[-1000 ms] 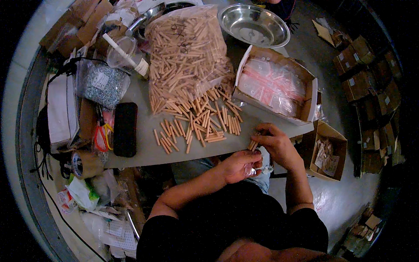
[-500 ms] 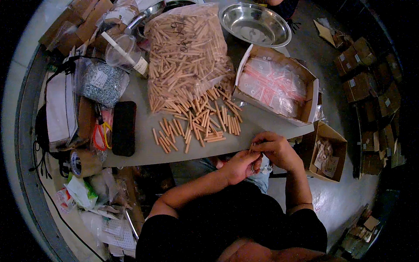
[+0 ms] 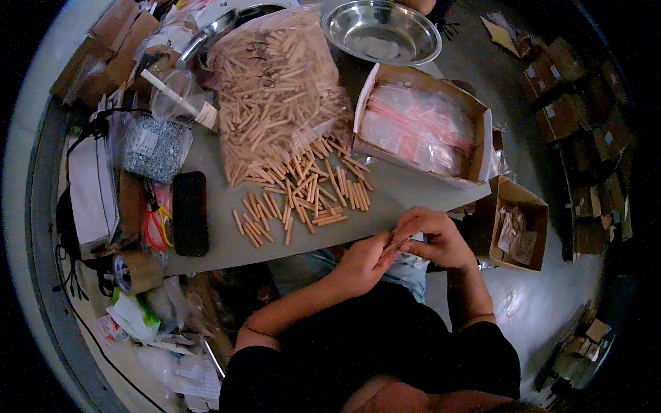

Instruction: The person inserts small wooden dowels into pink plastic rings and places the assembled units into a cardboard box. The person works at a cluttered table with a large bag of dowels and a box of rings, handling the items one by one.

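Just off the table's near edge, my left hand (image 3: 366, 263) and my right hand (image 3: 435, 237) meet in front of my body. Both are closed, fingertips pinched together around something small. It looks pinkish and thin, but the fingers cover most of it and I cannot make it out. Loose wooden dowels (image 3: 320, 196) lie on the table beyond my hands, some lined up in short rows. They spill from a large clear bag of dowels (image 3: 275, 103). To the right, an open cardboard box (image 3: 416, 170) holds a pile of clear zip bags with red strips (image 3: 420, 120).
A steel basin (image 3: 382, 34) stands at the back. On the left are a bag of screws (image 3: 155, 148), a black case (image 3: 190, 213), scissors (image 3: 158, 227) and a tape roll (image 3: 134, 272). An open carton (image 3: 520, 230) with small packets sits beyond the table's right edge.
My view has shifted, so the table's contents sit slightly further left. My hands stay together; the right fingers have changed their hold, and a pinkish bit now shows between the hands.
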{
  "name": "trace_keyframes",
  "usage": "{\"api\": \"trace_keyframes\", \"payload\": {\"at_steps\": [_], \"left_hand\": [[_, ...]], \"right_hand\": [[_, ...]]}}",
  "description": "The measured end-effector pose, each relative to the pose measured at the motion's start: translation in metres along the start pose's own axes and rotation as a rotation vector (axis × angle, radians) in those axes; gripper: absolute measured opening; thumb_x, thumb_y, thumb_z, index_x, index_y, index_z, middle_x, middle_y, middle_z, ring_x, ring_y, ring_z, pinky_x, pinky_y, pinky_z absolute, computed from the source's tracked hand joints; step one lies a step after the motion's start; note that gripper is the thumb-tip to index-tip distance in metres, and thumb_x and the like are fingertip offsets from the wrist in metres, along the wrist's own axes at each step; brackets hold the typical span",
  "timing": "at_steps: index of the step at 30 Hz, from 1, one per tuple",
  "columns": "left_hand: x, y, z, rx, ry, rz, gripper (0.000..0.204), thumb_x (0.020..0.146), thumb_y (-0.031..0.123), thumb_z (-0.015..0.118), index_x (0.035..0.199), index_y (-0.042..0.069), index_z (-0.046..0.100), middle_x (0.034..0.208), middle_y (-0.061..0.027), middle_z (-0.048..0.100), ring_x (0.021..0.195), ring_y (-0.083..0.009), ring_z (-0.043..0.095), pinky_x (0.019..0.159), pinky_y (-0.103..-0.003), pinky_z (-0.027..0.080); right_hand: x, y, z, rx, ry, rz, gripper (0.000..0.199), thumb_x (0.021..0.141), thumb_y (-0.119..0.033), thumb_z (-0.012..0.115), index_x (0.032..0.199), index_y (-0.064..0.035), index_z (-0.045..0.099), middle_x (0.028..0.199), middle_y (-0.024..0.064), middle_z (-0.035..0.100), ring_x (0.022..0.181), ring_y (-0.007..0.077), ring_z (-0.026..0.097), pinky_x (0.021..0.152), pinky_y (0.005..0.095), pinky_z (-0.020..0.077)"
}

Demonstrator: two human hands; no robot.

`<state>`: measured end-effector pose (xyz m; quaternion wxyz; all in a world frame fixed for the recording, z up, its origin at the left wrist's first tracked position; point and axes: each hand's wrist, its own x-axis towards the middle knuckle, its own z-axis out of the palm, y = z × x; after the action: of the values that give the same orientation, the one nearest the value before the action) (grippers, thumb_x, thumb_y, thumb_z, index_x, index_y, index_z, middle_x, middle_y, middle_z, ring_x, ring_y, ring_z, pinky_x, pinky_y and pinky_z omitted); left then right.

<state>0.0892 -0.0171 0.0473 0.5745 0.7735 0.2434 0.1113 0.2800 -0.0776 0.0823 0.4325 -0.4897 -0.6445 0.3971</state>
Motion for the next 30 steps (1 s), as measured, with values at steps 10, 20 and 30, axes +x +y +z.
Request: {"api": "trace_keyframes", "payload": {"at_steps": [10, 20, 30], "left_hand": [[-0.005, 0.019, -0.011, -0.125, -0.027, 0.041, 0.024, 0.093, 0.021, 0.055, 0.1, -0.001, 0.05, 0.083, -0.0222, 0.06, 0.078, -0.04, 0.06, 0.067, -0.041, 0.046], [-0.006, 0.013, -0.01, -0.104, -0.066, 0.043, 0.035, 0.092, 0.024, 0.057, 0.116, 0.0, 0.05, 0.099, -0.0213, 0.062, 0.093, -0.0365, 0.062, 0.081, -0.04, 0.047], [-0.007, 0.007, -0.006, -0.061, -0.038, 0.102, 0.03, 0.094, 0.023, 0.053, 0.11, -0.003, 0.051, 0.092, -0.0238, 0.062, 0.087, -0.0414, 0.06, 0.074, -0.041, 0.047]], "right_hand": [[-0.009, 0.002, 0.005, 0.216, 0.067, 0.07, 0.012, 0.082, -0.009, 0.068, 0.092, -0.0022, 0.066, 0.092, 0.0093, 0.066, 0.088, 0.023, 0.062, 0.079, 0.034, 0.048], [-0.008, -0.002, 0.004, 0.095, -0.004, 0.05, 0.016, 0.084, -0.01, 0.065, 0.1, -0.0045, 0.067, 0.092, 0.0121, 0.065, 0.086, 0.0271, 0.061, 0.075, 0.0357, 0.0481], [-0.008, -0.014, 0.012, -0.194, 0.12, -0.122, 0.022, 0.071, 0.001, 0.071, 0.092, -0.0065, 0.07, 0.099, 0.0086, 0.062, 0.089, 0.0248, 0.059, 0.076, 0.0344, 0.0486]]}}
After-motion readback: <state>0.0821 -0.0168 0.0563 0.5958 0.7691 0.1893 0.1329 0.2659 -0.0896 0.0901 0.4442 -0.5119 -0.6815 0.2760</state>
